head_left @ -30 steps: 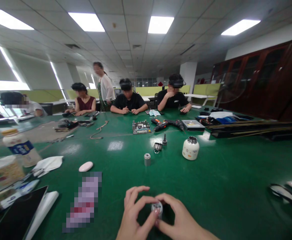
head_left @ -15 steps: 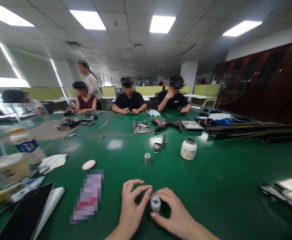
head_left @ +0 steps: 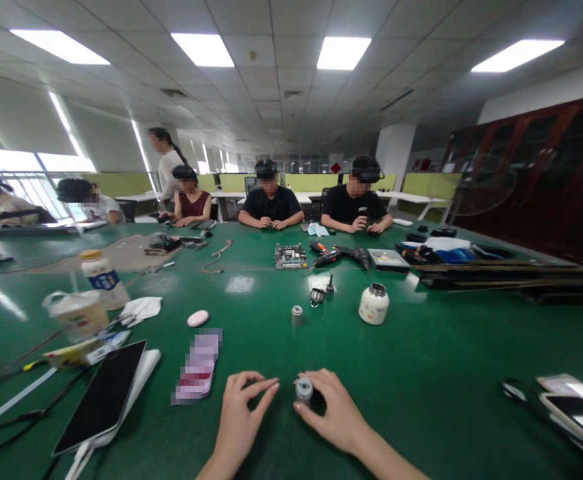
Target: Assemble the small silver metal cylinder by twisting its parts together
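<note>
My right hand (head_left: 335, 410) curls round a small grey metal cylinder (head_left: 304, 392), thumb on the near side and fingers behind it. The cylinder stands upright, with dark holes in its round top. To its left, my left hand (head_left: 244, 413) is apart from it, thumb and index fingertips pinched together; whatever may be between them is too small to make out. A second metal cylinder (head_left: 297, 315) stands farther forward on the green table (head_left: 401, 400). Behind that are a small metal clamp-like part (head_left: 316, 297) and a dark bit-like piece (head_left: 330, 285).
A white jar (head_left: 374, 305) stands forward right. Power drills (head_left: 354, 255) and a circuit board (head_left: 291, 257) lie farther back. On the left are a pink oval object (head_left: 198, 318), a purple phone (head_left: 201, 367), a black tablet (head_left: 104, 393) and a bottle (head_left: 104, 280). Several people sit across the table.
My left hand has moved left, away from the cylinder, and its thumb and index finger have closed together. My right hand still holds the cylinder. The camera view has turned slightly left.
</note>
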